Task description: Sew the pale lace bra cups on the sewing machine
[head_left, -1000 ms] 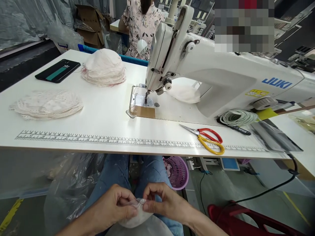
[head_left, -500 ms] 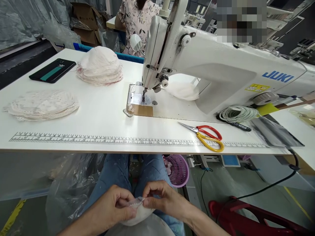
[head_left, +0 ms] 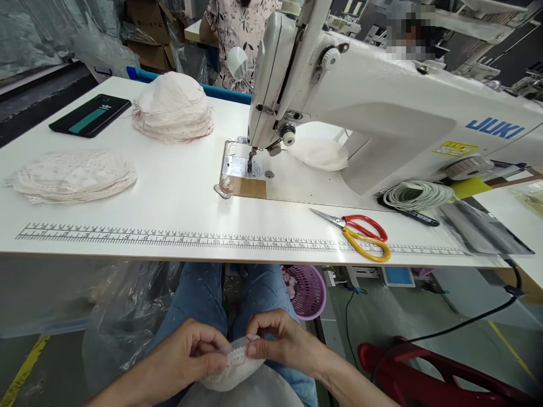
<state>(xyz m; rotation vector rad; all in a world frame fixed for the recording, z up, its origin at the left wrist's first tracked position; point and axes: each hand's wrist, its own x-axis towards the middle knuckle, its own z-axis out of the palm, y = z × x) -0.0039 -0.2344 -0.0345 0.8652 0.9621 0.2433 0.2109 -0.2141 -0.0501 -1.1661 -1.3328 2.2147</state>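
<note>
Below the table's front edge, over my lap, both hands pinch a small white padded piece with a lace edge [head_left: 236,367]. My left hand [head_left: 186,357] grips its left side with fingers curled. My right hand [head_left: 280,342] pinches its top right edge between thumb and fingers. The piece rests on more white fabric [head_left: 250,393] on my jeans.
A white Juki sewing machine [head_left: 382,113] stands on the white table [head_left: 178,198]. Red and yellow scissors [head_left: 360,234], a coiled cord [head_left: 418,195], a dark phone [head_left: 90,115], a flat lace stack [head_left: 72,175] and a domed cup stack [head_left: 173,107] lie there. A person in a floral top [head_left: 237,28] sits behind. A purple basket [head_left: 307,291] stands underneath.
The hands stay together on the piece, and its lace edge now shows more between the fingers. The view has shifted slightly.
</note>
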